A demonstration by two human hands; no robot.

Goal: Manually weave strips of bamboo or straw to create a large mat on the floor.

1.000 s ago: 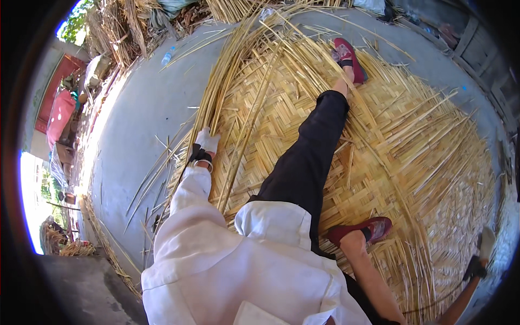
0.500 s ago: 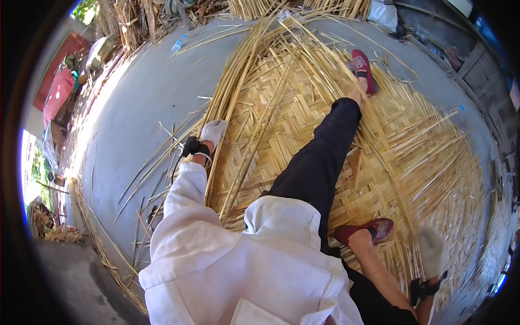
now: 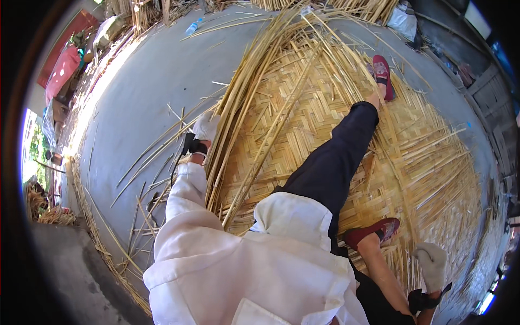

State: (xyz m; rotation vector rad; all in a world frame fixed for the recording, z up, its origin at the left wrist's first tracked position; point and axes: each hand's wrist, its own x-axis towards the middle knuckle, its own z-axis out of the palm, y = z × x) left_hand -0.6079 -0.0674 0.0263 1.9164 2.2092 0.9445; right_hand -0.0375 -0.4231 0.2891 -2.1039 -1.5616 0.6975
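Note:
Under me lies a woven mat (image 3: pixel 271 122) of pale yellow split strips, apparently bamboo, in a herringbone pattern. Its loose ends fan out at the far side and right. Along its left edge runs a bundle of long bamboo strips (image 3: pixel 238 108). My left hand (image 3: pixel 206 127), in a white glove, is closed at the outer edge of this bundle; its fingertips are partly hidden against the strips. At the lower right, my right hand (image 3: pixel 431 265), also gloved, is curled closed low over the mat's edge. What lies inside its fingers is hidden. Both wrists wear black bands.
My red shoes (image 3: pixel 383 76) rest on the mat, one leg stretched far forward. Loose strips (image 3: pixel 154 154) are scattered on the grey floor (image 3: pixel 141 92) at left. A plastic bottle (image 3: pixel 193 27) lies at the far left, a white bag (image 3: pixel 402 23) at the far right.
The view has shifted, so the mat sits further right in it. My left hand has moved left relative to the mat. My right hand, blurred before, now shows clearly.

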